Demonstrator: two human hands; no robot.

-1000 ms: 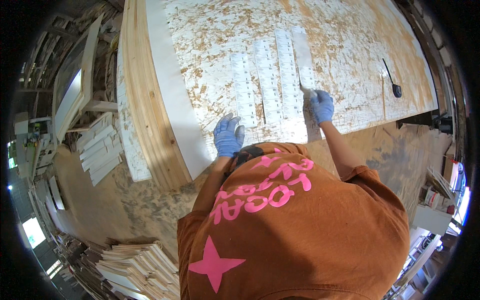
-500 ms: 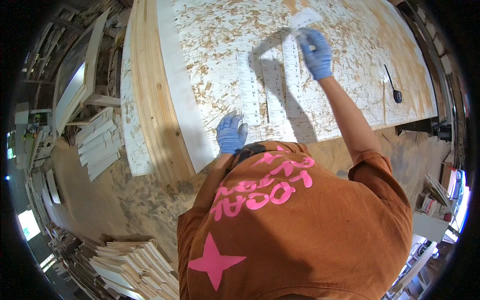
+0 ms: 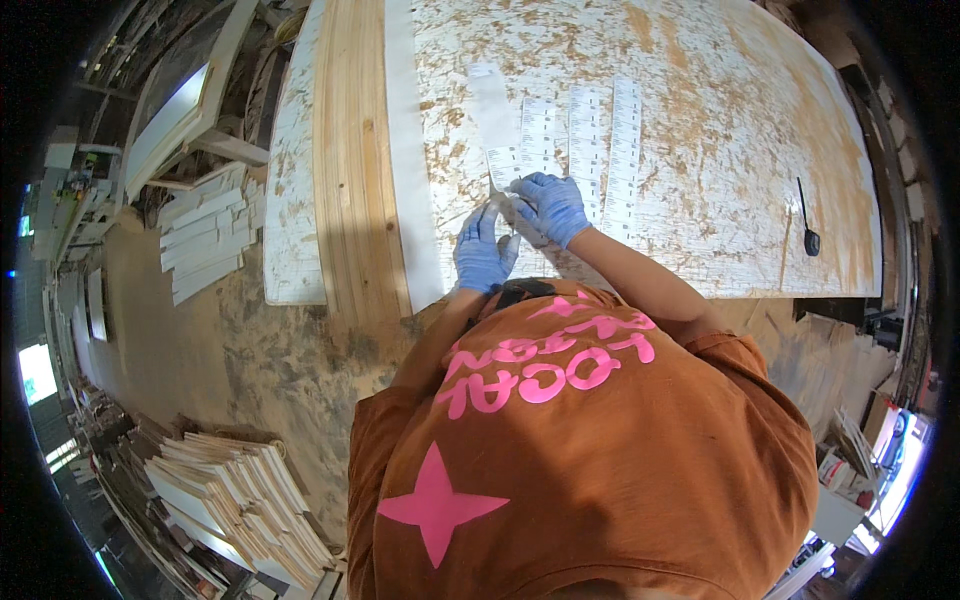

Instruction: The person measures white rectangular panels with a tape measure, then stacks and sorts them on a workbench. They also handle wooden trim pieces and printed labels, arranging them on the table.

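Note:
Both my hands wear blue gloves and meet at the near end of a printed paper strip (image 3: pixel 503 162). My right hand (image 3: pixel 552 207) is closed in a pinch on the strip's near end. Beside it, my left hand (image 3: pixel 485 252) also has its fingertips at that end, closed on the paper. The strip runs away from me, its far part plain white and slightly curled. To its right, three more printed strips, a first (image 3: pixel 538 130), a second (image 3: pixel 584 140) and a third (image 3: pixel 624 150), lie side by side. My right hand covers part of their near ends.
The white worktable (image 3: pixel 730 120) has brown stains. Long wooden boards (image 3: pixel 355 150) and a white panel edge (image 3: pixel 412 170) lie at my left. A black tape measure (image 3: pixel 811 242) rests at the right. Stacked pale boards (image 3: pixel 240 500) stand on the floor behind left.
My right hand has come down and left from the far side of the table, bringing a paper strip to my left hand. My left hand has gone from open to closed on its end.

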